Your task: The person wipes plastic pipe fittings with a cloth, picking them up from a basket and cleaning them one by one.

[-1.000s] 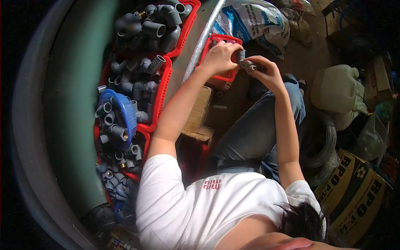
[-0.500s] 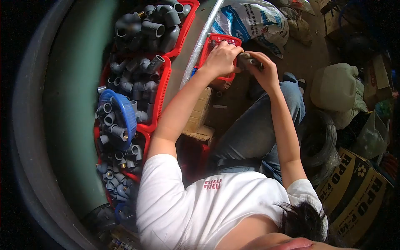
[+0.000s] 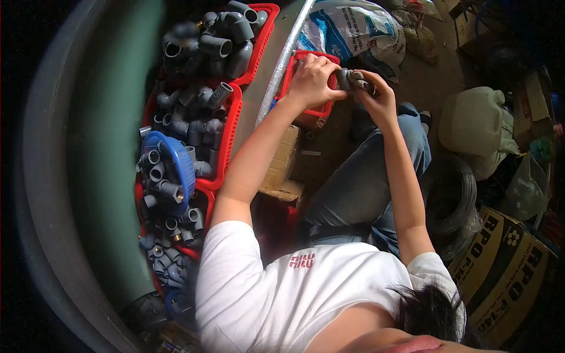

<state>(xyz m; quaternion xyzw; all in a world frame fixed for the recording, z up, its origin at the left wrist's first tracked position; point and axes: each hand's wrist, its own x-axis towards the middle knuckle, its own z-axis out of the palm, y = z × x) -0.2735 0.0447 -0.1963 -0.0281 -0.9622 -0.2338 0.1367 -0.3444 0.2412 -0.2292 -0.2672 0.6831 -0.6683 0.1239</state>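
A small grey pipe fitting [image 3: 344, 79] is held between my two hands above the floor, in front of the bent knee. My left hand [image 3: 313, 83] closes thumb and fingers around its left end, over the small red basket [image 3: 327, 108]. My right hand [image 3: 378, 100] is closed at the other end, around the fitting and a darker, brownish piece [image 3: 360, 80] against it. What this darker piece is I cannot make out. My fingers partly hide both.
Red baskets [image 3: 234, 126] of grey pipe fittings line the left side, with a blue basket [image 3: 187, 170] on top. A white printed sack [image 3: 353, 26] lies ahead. A cardboard box [image 3: 282, 162] is near my left forearm; a plastic jug [image 3: 471, 123] and a wire coil [image 3: 465, 194] stand right.
The grey fitting shows more plainly between my hands now. My left thumb has stretched out toward it, and my right hand has turned slightly.
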